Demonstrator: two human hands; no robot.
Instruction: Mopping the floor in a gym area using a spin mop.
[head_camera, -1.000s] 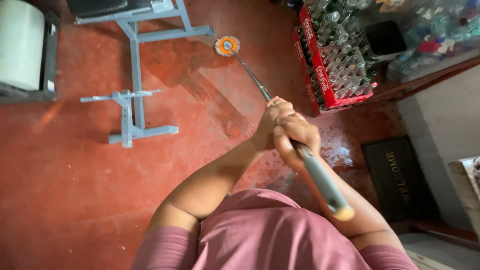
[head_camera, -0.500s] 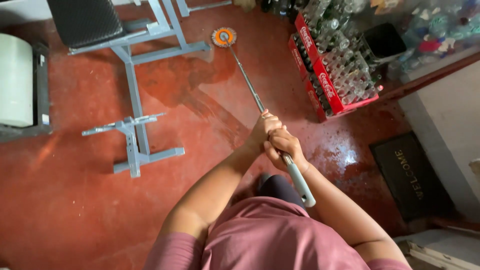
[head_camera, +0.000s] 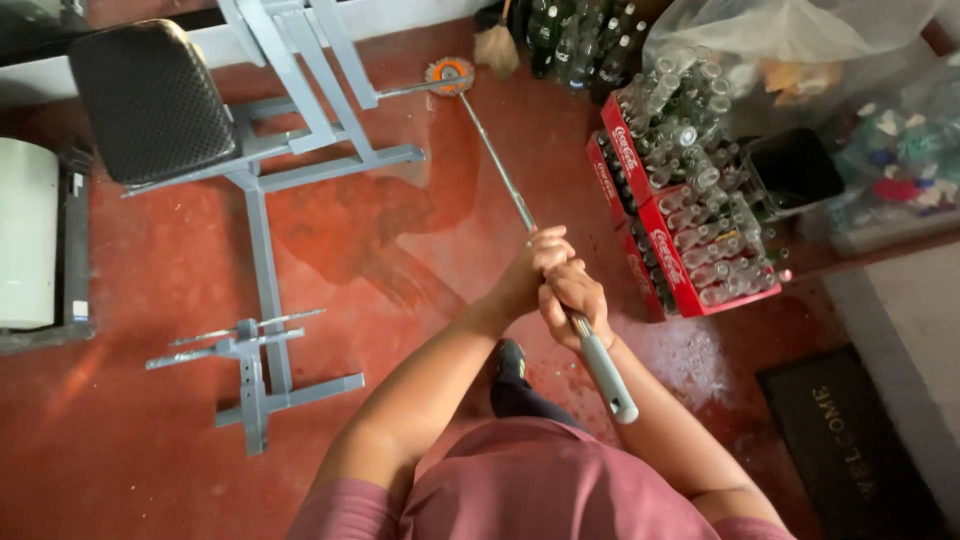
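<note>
1. A long-handled mop (head_camera: 500, 165) is gripped by both hands near the middle of the view. The left hand (head_camera: 535, 265) is clenched round the metal shaft, higher up the pole; the right hand (head_camera: 575, 300) is clenched just below it and touches it, where the shaft meets the grey grip.

2. The round orange mop head (head_camera: 450, 76) is seen at 12 o'clock from the hands, flat on the red floor (head_camera: 130, 420), beside the far foot of a grey exercise bench (head_camera: 265, 150) and near a small broom (head_camera: 495, 45) by the wall.

3. Done so far, as judged from the floor: a dark wet band (head_camera: 400, 220) is laid from the mop head back towards the hands, and a glistening wet patch (head_camera: 690, 355) is seen at 4 o'clock from them, beside the red crates of glass bottles (head_camera: 680, 200).

4. Left to do, as judged: the floor at 8 and 9 o'clock, around the bench's near foot (head_camera: 260, 390) and towards the white appliance (head_camera: 30, 235) at the left edge, is seen matt and dry. The strip along the far wall is only partly darkened.

5. The floor under the black doormat (head_camera: 850, 440) at 4 o'clock and under the crates is hidden, so its state cannot be told.

6. The mopping is judged roughly part-way, with the larger left share not yet wetted.
</note>
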